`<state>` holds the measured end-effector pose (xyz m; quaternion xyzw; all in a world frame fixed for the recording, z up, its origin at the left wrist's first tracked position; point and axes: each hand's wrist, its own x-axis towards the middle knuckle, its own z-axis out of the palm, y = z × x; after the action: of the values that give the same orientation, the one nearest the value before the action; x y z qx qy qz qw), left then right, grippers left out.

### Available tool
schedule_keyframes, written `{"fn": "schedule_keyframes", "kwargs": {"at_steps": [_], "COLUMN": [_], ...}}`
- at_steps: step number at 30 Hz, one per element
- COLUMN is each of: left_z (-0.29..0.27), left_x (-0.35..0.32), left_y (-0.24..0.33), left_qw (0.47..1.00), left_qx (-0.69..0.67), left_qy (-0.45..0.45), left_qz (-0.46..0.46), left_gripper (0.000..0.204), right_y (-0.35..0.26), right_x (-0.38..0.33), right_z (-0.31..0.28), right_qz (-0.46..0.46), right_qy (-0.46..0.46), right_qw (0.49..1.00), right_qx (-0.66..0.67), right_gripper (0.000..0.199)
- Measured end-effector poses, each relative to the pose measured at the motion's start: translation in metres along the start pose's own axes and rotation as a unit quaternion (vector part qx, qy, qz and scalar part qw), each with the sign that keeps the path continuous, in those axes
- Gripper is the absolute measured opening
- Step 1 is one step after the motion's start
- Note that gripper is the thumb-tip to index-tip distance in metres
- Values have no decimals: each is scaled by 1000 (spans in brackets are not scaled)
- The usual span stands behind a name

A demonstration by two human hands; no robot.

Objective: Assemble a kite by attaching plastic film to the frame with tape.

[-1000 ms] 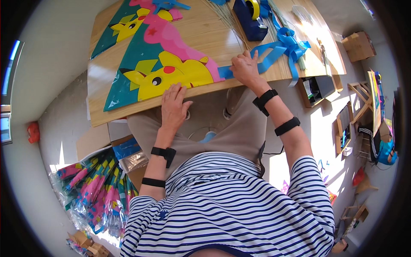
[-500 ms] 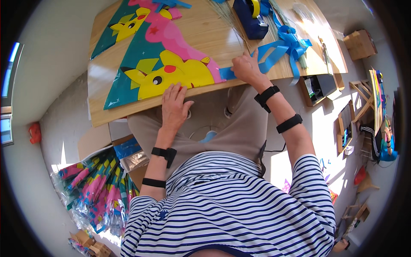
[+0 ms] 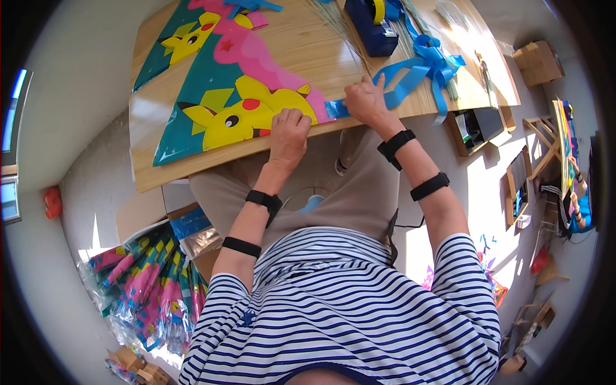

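Note:
A flat, cone-shaped printed plastic bag (image 3: pixel 276 77) in teal, pink and yellow, with a cartoon figure on it, lies along the near edge of the wooden table. My left hand (image 3: pixel 290 136) is closed, knuckles up, over the bag's near edge; what its fingers hold, if anything, is hidden. At the bag's narrow right end my right hand (image 3: pixel 367 102) pinches a blue ribbon (image 3: pixel 405 85), thumb raised. A short stretch of ribbon reaches from these fingers to the bag's end; the rest runs right into a looped blue bow (image 3: pixel 437 63).
Behind my right hand stands a dark blue tape dispenser (image 3: pixel 372 32) with thin sticks beside it. A second printed bag (image 3: pixel 186 45) lies at the far left. Several folded printed bags (image 3: pixel 151 276) sit on the floor at left. A person (image 3: pixel 581 205) works at far right.
My left hand has moved right along the bag's near edge, its spread fingers now curled in. My right hand has stayed almost in place on the ribbon.

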<state>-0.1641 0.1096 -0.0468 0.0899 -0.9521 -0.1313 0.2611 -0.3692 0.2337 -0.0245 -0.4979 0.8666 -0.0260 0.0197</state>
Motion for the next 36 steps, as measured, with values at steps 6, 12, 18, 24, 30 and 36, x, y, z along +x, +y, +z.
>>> {"fn": "schedule_keyframes", "kwargs": {"at_steps": [6,12,18,24,30,36], "left_z": [7,5,6,10,8,8], "left_x": [-3,-4,1,4,5,6], "left_y": [0,1,3,3,4,4], "left_qw": [1000,1000,992,987,979,979], "left_qx": [29,8,-63,-59,-59,-62], "left_qy": [2,-8,10,-18,-75,-82], "left_qz": [4,-14,-108,-147,-178,-177], "left_gripper": [9,10,13,17,16,16], "right_y": [4,9,14,70,136,162], "right_x": [1,1,-5,-26,-38,-46], "right_z": [-6,1,-11,-38,-73,-70], "right_qz": [6,19,29,32,108,178], "right_qy": [-13,-19,-39,-90,-152,-53], "right_qw": [1000,999,997,995,981,979], "right_qx": [20,28,59,-7,-61,-89], "right_gripper": [19,16,14,19,23,31]}}
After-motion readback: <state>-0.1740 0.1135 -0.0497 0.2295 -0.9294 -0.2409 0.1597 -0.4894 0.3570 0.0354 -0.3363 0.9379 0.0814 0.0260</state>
